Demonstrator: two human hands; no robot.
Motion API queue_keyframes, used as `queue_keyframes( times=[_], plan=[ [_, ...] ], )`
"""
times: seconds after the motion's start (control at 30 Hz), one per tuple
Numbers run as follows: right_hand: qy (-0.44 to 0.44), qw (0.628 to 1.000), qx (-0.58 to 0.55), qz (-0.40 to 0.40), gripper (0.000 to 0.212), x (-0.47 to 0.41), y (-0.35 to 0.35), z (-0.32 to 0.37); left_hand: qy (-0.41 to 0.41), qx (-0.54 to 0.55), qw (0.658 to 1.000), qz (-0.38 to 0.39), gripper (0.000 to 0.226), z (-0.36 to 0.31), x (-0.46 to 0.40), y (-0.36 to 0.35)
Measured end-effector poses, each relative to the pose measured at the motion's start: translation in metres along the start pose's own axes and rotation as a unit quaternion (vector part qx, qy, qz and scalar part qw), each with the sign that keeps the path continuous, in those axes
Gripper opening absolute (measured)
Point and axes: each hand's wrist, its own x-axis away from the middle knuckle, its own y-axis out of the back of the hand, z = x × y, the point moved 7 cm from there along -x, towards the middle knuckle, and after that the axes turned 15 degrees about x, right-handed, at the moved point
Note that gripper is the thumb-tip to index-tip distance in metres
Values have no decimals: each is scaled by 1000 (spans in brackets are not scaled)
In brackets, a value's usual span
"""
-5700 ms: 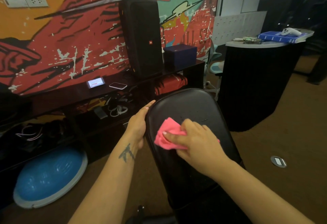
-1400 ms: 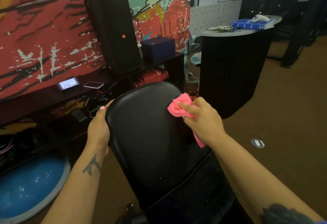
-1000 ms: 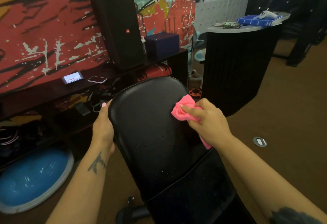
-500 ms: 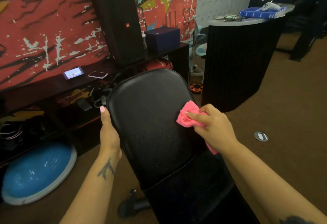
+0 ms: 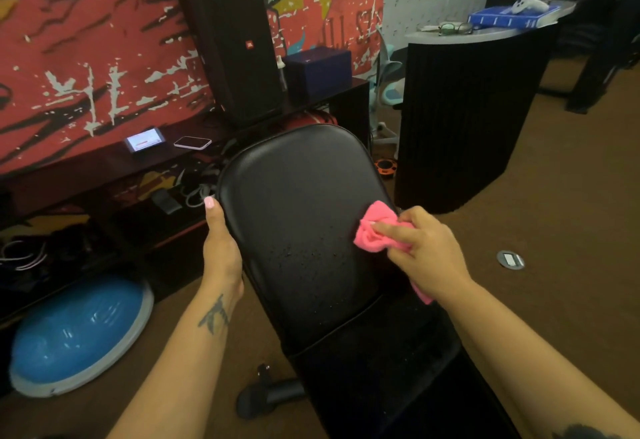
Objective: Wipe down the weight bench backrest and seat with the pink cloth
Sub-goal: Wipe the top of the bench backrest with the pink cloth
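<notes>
Head view: the black backrest (image 5: 301, 216) of the weight bench is seen tilted up in the middle of the frame, with the darker seat (image 5: 391, 379) joined below it toward the near edge. The left edge of the backrest is gripped by the left hand (image 5: 221, 248), the thumb laid along the front of the rim and the remaining fingers hidden behind the pad. A bunched pink cloth (image 5: 375, 229) is pinched in the curled fingers of the right hand (image 5: 426, 251) and is pressed against the backrest close to its right edge, a tail of cloth hanging out below the palm. Small pale specks are spread over the lower middle of the pad, left of the cloth. Bare brown floor (image 5: 540, 230) is left open to the right of the bench, broken only by a round floor socket (image 5: 510, 259). Room is tighter on the left, where a low dark shelf (image 5: 104, 168) and a blue balance dome (image 5: 79, 331) are set near the bench. A tall black speaker (image 5: 235, 36) and a black ribbed counter (image 5: 464, 116) are placed beyond the backrest's top edge.
</notes>
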Motion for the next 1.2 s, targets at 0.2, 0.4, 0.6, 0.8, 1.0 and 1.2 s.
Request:
queue_keyframes(
  times=[0.2, 0.4, 0.6, 0.8, 1.0, 1.2],
  plan=[
    [-94, 995, 8, -20, 44, -19, 4, 11, 21, 9, 1000, 18, 73, 6, -6, 0],
    [-6, 1000, 24, 11, 43, 14, 0, 30, 24, 17, 999, 37, 69, 4, -1, -3],
    [-100, 994, 50, 2, 42, -8, 8, 15, 17, 14, 999, 29, 76, 9, -8, 0],
    [34, 999, 13, 16, 45, -3, 7, 64, 16, 10, 1000, 20, 72, 5, -4, -1],
    [-23, 999, 22, 9, 42, -5, 10, 31, 5, 11, 1000, 16, 73, 8, -7, 1],
    [49, 999, -8, -4, 44, -14, 9, 86, -5, 23, 1000, 18, 71, 7, -7, 0]
  ],
)
